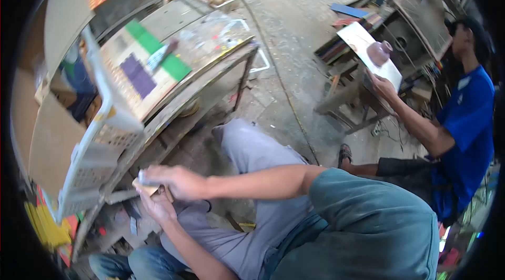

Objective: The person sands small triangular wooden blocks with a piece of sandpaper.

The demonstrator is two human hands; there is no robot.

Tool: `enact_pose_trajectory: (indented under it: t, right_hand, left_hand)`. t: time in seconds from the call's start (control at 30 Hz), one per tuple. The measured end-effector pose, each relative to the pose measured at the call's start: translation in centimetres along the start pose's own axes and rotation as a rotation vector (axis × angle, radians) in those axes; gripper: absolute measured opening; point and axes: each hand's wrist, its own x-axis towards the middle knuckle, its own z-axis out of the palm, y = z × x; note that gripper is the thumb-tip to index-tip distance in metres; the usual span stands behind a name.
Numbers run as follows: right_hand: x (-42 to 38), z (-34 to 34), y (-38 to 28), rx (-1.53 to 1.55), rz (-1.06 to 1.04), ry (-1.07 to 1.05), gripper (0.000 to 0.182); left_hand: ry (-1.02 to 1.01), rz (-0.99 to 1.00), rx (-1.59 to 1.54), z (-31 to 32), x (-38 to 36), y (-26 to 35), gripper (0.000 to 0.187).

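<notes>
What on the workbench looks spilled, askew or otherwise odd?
The covering right of the green strip on the workbench: red and yellow spots dot it, possibly splashed paint, while the strip looks evenly green.

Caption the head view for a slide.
Left hand and right hand meet at a small tan piece near a white basket, with a co-worker in blue nearby.

One camera on your head, looking ahead and down, tipped sideways, your right hand (pixel 181 182) and left hand (pixel 159 207) close, desk (pixel 210 73) beyond, person in blue (pixel 468 114) farther off
</notes>
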Motion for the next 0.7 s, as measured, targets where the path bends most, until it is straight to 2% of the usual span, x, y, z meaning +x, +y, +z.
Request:
enact_pose_trajectory:
  t: [0.03, 0.1, 0.13, 0.2, 0.3, 0.37, 0.43, 0.47, 0.5, 0.57, 0.63, 0.67, 0.7]
  right_hand:
    - [-0.4, 0.4, 0.6, -0.055, -0.094, -0.068, 0.055]
    - [-1.7, 2.2, 3.4, -0.337, -0.142, 0.005, 0.066]
    - [-1.1, 1.9, 3.9, -0.36, -0.132, 0.021, 0.066]
    - [-0.1, 1.6, 4.2, -0.277, 0.056, -0.027, 0.071]
    - [-0.9, 1.8, 2.8, -0.257, 0.019, -0.06, 0.07]
    - [-1.0, 2.8, 4.8, -0.268, -0.016, -0.004, 0.069]
    - [-0.4, 2.6, 6.0, -0.366, 0.056, -0.047, 0.074]
    - [-0.5, 3.1, 6.0, -0.361, 0.054, -0.071, 0.076]
    - [-0.9, 2.2, 2.4, -0.27, 0.014, -0.057, 0.074]
    - [-1.4, 2.9, 2.7, -0.262, 0.005, -0.058, 0.074]
    - [-0.6, 1.1, 3.3, -0.281, 0.029, -0.082, 0.072]
    - [0.6, 0.4, 4.8, -0.388, 0.458, -0.205, 0.069]
    - [0.1, -0.3, 5.4, -0.58, 0.314, -0.104, 0.066]
  left_hand:
    - [-0.039, -0.025, -0.003, 0.3, 0.1, -0.2, 0.053]
    - [-0.091, -0.163, -0.133, -0.2, 0.0, -0.4, 0.05]
    - [-0.111, -0.185, -0.136, -0.2, -0.1, -0.8, 0.05]
    - [-0.127, -0.153, -0.034, -0.4, -0.2, -1.0, 0.052]
    - [-0.055, -0.129, 0.043, -0.9, 0.2, -1.0, 0.054]
    - [-0.113, -0.111, 0.039, -1.5, 0.4, -0.9, 0.055]
    - [-0.211, -0.08, 0.012, -2.2, -0.1, -1.2, 0.055]
    - [-0.193, -0.135, -0.008, -2.7, 0.5, -1.1, 0.055]
    - [-0.201, -0.136, -0.004, -1.8, 0.2, -0.6, 0.055]
    - [-0.04, -0.051, 0.056, 0.2, -1.3, 0.3, 0.058]
    - [-0.128, -0.097, -0.015, -1.5, -0.9, 0.3, 0.061]
    - [-0.089, -0.075, -0.057, -1.6, -1.1, 0.5, 0.062]
    - [-0.051, -0.051, -0.094, -1.3, -1.2, 0.7, 0.064]
